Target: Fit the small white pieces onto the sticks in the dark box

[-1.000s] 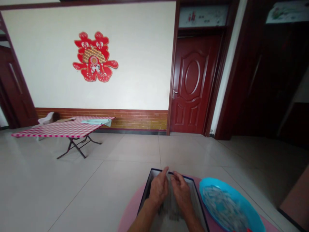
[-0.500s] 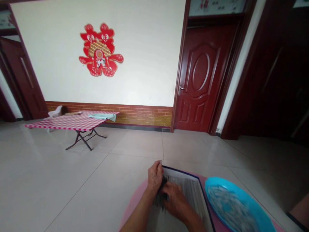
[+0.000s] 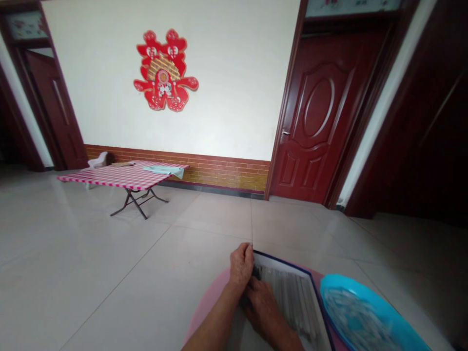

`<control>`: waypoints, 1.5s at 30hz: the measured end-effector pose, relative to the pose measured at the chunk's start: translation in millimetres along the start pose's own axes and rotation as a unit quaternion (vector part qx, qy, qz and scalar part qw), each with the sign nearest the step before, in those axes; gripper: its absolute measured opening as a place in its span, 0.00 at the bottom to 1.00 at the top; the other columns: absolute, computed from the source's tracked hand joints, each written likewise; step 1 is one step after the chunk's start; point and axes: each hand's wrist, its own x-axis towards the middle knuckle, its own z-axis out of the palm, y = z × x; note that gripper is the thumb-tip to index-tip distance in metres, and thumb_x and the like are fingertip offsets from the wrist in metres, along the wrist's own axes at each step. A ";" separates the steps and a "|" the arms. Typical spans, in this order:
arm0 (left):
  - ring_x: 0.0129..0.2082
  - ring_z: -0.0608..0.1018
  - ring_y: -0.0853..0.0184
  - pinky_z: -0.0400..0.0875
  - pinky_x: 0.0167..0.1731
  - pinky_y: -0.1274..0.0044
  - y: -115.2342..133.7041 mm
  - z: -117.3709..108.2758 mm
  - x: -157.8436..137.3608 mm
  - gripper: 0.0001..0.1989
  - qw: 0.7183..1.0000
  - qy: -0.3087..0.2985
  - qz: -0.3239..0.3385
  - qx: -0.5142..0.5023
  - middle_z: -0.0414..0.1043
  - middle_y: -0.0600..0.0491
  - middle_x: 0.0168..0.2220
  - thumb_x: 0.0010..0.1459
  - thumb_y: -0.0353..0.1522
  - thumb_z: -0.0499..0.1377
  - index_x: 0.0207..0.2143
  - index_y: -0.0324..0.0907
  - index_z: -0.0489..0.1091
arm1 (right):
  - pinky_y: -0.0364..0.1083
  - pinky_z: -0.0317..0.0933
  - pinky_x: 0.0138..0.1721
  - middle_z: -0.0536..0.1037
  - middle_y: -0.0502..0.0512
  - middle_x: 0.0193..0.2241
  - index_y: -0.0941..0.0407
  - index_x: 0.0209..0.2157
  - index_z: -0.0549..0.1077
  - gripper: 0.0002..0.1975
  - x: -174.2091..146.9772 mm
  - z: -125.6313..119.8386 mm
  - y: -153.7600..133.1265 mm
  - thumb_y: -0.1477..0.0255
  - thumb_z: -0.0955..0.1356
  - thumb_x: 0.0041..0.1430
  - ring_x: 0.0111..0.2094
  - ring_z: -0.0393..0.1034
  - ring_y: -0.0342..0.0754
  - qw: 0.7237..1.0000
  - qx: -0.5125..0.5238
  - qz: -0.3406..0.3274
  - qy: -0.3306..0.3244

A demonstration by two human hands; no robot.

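My left hand [image 3: 241, 265] is closed at the far left corner of a shallow, dark-blue-rimmed tray [image 3: 283, 259]. A small pale tip shows at its fingertips, too small to name. Just below it, my right hand [image 3: 261, 300] is bent inward over the tray, its fingers curled and mostly hidden under the hand. Between the two hands lies a dark bundle [image 3: 257, 271] of thin pieces, blurred and partly covered. Thin grey strips [image 3: 294, 297] lie side by side in the tray, to the right of my right hand.
The tray rests on a round pink table [image 3: 210, 302]. Beside it on the right stands a blue basin [image 3: 340, 280] holding many small pale pieces [image 3: 360, 312]. Farther off are a folding table [image 3: 106, 178] with a checked cover, a tiled floor [image 3: 120, 263] and a closed red door [image 3: 318, 117].
The view has swung slightly left, so the room sits farther right in the picture. My right hand has drawn closer to my left hand, and less of the dark bundle shows.
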 end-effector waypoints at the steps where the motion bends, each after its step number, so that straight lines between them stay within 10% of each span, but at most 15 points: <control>1: 0.23 0.67 0.69 0.62 0.28 0.78 0.8 -0.1 -0.1 0.18 1.000 0.000 -0.001 0.000 0.64 0.57 0.20 0.62 0.40 0.47 0.28 0.41 0.71 | 0.51 0.58 0.49 0.75 0.59 0.46 0.52 0.43 0.76 0.22 0.7 0.5 0.7 0.82 0.63 0.47 0.48 0.67 0.56 1.000 0.014 -0.008 0.006; 16: 0.20 0.64 0.71 0.62 0.23 0.79 -5.4 2.3 0.5 0.23 0.998 -0.019 0.000 -0.066 0.61 0.59 0.19 0.61 0.42 0.50 0.49 0.36 0.71 | 0.47 0.65 0.39 0.79 0.56 0.32 0.54 0.31 0.74 0.09 10.7 -25.0 7.8 0.74 0.62 0.53 0.35 0.73 0.50 0.973 0.148 0.029 0.174; 28: 0.35 0.80 0.62 0.72 0.37 0.74 -1.2 13.4 -17.8 0.18 0.984 -0.117 0.121 0.057 0.79 0.47 0.34 0.63 0.38 0.48 0.44 0.42 0.74 | 0.50 0.63 0.43 0.76 0.55 0.33 0.54 0.35 0.68 0.15 4.5 -62.3 34.9 0.58 0.59 0.60 0.37 0.71 0.51 0.809 0.191 0.199 0.519; 36: 0.40 0.80 0.59 0.73 0.42 0.70 -6.9 20.3 -23.3 0.16 0.969 -0.134 0.150 0.143 0.79 0.47 0.40 0.60 0.32 0.49 0.44 0.42 0.74 | 0.50 0.64 0.41 0.71 0.52 0.35 0.54 0.38 0.65 0.15 -1.1 -70.5 40.6 0.57 0.61 0.59 0.36 0.69 0.48 0.746 0.265 0.206 0.575; 45: 0.39 0.79 0.59 0.72 0.42 0.70 -4.6 18.8 -24.5 0.15 0.965 -0.153 0.149 0.150 0.79 0.46 0.39 0.60 0.32 0.50 0.44 0.42 0.74 | 0.49 0.65 0.39 0.73 0.52 0.34 0.54 0.38 0.66 0.16 -2.1 -69.2 42.6 0.56 0.61 0.58 0.33 0.70 0.48 0.751 0.270 0.217 0.563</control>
